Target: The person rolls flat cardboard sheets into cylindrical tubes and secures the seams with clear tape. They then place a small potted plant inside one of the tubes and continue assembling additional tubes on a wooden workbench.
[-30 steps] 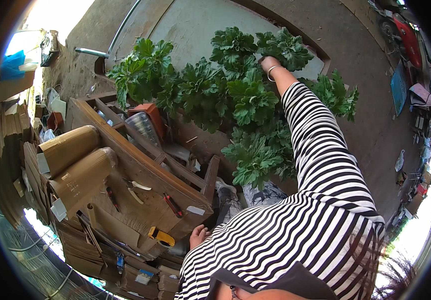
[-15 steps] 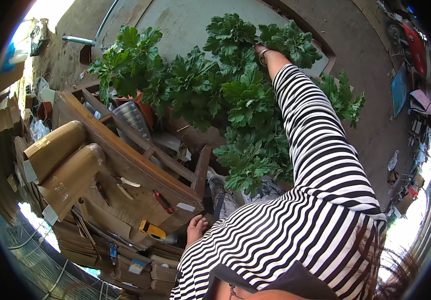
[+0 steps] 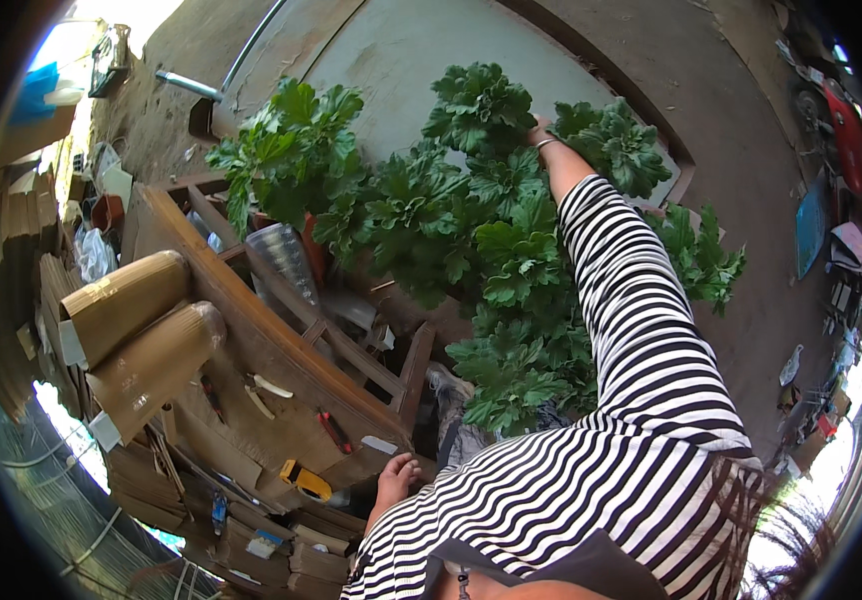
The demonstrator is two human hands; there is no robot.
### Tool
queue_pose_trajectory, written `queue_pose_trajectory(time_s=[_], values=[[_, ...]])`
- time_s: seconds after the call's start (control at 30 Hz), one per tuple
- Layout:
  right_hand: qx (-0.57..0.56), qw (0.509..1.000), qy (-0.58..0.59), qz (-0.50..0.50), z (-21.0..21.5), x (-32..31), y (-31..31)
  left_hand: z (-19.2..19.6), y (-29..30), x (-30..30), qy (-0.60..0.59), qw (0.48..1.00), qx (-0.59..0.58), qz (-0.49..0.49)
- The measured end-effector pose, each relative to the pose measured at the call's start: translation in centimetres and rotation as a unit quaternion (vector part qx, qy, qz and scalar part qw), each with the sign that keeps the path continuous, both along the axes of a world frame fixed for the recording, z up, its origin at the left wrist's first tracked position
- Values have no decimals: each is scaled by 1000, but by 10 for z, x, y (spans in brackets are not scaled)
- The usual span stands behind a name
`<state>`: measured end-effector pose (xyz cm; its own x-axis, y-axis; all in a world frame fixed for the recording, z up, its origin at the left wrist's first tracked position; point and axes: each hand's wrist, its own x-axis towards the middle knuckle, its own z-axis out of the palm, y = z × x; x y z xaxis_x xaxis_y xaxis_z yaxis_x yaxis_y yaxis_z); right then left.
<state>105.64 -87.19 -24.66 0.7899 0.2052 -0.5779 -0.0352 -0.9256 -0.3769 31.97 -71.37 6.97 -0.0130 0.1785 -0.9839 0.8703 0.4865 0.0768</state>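
Observation:
Leafy green plants (image 3: 521,255) with lobed leaves fill the middle of the view. My right arm stretches out over them in a striped sleeve, and my right hand (image 3: 538,132) reaches in among the far leaves. Leaves cover its fingers, so what they touch is hidden. A bracelet circles that wrist. Low in the view, my left hand (image 3: 396,479) is beside the near corner of a wooden frame (image 3: 281,330). Its fingers are curled in, and nothing shows in them.
Bundled cardboard sheets (image 3: 151,365) lean at the left. On the brown board lie a red-and-black cutter (image 3: 334,432) and a yellow-and-black tool (image 3: 306,481). A pale panel (image 3: 401,50) lies beyond the plants. A red vehicle (image 3: 844,140) and clutter line the far right.
The whole view has shifted, so the scene sits lower and slightly to the right. My right hand stays among the leaves. My left hand sits slightly closer to the frame's corner.

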Motion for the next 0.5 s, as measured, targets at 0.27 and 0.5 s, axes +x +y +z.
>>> queue_pose_trajectory(time_s=[0.27, 0.5], values=[[189, 959, 129, -169, 18, 11, 34, -3, 0, 3, -7, 999, -15, 52], [334, 939, 80, 8, 24, 24, 43, -8, 8, 8, 7, 999, -24, 26]])
